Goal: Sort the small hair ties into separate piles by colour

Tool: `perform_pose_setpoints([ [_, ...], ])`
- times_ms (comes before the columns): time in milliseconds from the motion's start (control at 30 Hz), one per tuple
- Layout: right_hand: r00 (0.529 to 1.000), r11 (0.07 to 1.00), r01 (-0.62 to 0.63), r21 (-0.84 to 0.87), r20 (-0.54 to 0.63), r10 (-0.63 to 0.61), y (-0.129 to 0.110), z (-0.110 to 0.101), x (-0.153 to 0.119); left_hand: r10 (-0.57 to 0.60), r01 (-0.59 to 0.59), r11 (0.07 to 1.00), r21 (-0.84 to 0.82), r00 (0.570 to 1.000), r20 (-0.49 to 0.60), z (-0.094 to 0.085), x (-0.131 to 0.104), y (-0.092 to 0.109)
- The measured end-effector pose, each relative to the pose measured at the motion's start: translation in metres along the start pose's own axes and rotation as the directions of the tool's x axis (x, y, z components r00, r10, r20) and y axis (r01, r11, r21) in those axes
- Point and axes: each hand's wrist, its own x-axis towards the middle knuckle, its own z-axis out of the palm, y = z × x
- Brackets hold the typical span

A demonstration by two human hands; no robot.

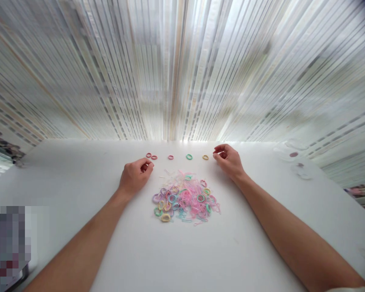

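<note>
Loosely, the left hand (pixel 134 177) curls (contents unclear) near red bands (pixel 154 157); the right hand (pixel 229 161) gapes narrowly beside a yellow band (pixel 205 158).

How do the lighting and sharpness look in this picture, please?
In the head view, light comes through the curtain, brightest near its foot; its stripes fan out, stretched toward the edges; the pile of bands looks soft; pixel blocks mask part of the lower left.
</note>
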Motion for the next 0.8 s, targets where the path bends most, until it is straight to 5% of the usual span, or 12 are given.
perform_pose_setpoints([
  [167, 0.998, 0.991, -0.052, 0.122, -0.034, 0.057, -0.028, -0.018, 0.001, -0.003, 0.003, 1.000, 0.004, 1.000, 0.005, -0.001, 0.000, 0.000],
  [400, 0.985, 0.991, -0.056, 0.118, 0.167, 0.036, -0.075, -0.049, -0.029, 0.022, -0.022, 1.000, 0.021, 1.000, 0.003, 0.000, -0.001, -0.001],
  [800, 0.935, 0.997, -0.045, 0.066, 0.355, 0.019, -0.079, -0.055, -0.034, 0.026, -0.027, 0.998, 0.053, 0.999, 0.023, -0.003, -0.002, 0.004],
])
